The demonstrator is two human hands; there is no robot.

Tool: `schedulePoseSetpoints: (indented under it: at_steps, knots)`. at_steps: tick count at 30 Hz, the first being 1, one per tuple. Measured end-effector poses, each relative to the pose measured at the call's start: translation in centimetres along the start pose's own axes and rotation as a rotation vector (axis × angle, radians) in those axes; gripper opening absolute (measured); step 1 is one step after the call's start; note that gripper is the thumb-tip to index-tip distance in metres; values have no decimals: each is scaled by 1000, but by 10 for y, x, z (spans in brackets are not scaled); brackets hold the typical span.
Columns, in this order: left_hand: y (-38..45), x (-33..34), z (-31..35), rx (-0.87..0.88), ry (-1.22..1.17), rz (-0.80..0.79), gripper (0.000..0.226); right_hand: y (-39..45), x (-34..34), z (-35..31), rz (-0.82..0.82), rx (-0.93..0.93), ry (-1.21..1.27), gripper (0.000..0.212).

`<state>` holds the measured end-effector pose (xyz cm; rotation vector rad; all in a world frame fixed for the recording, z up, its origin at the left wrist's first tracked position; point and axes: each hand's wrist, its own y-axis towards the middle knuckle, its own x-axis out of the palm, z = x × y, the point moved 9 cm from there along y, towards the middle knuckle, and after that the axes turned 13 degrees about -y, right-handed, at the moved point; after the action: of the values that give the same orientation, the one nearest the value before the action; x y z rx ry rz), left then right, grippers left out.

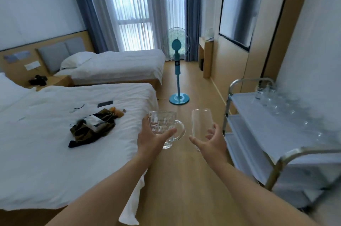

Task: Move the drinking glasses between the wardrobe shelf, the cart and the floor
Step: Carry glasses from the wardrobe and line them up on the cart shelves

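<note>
My left hand (153,138) grips a dimpled glass mug (162,124) with a handle on its right side, held upright above the wooden floor (184,179). A tall plain drinking glass (202,124) stands upright in my right hand (212,141), fingers curled round its lower part. Both glasses hang in mid-air between the bed and the cart. The metal cart (276,129) with white shelves stands to the right, and several blurred clear glasses (271,100) line the far side of its top shelf. No wardrobe shelf is in view.
A white bed (64,142) with clothes and a phone on it fills the left. A second bed (120,65) lies beyond. A blue standing fan (178,70) stands in the aisle ahead. A wall television (239,8) and a desk (205,56) line the right wall.
</note>
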<state>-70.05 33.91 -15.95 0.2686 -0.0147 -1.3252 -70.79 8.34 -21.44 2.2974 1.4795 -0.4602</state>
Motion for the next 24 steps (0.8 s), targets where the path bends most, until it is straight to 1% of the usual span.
schedulePoseSetpoints:
  at_steps: [5, 9, 11, 13, 15, 16, 21, 24]
  knots:
    - [28, 55, -26, -46, -63, -116, 77, 18, -24, 37, 79, 90, -37, 103]
    - [50, 111, -42, -71, -71, -209, 83, 51, -48, 65, 176, 162, -74, 94]
    - [63, 139, -47, -76, -57, -243, 79, 70, -56, 79, 201, 191, -88, 86]
    - [76, 164, -47, -73, -42, -272, 76, 87, -63, 92, 215, 208, -89, 89]
    - [90, 196, -47, -77, -27, -319, 80, 107, -72, 108, 222, 229, -80, 98]
    - [98, 213, -48, -88, -20, -343, 85, 119, -78, 115, 228, 236, -81, 99]
    - [126, 280, -57, -130, 20, -447, 111, 168, -97, 146, 245, 267, -110, 97]
    - [140, 312, -65, -158, 10, -482, 116, 192, -104, 161, 244, 290, -115, 97]
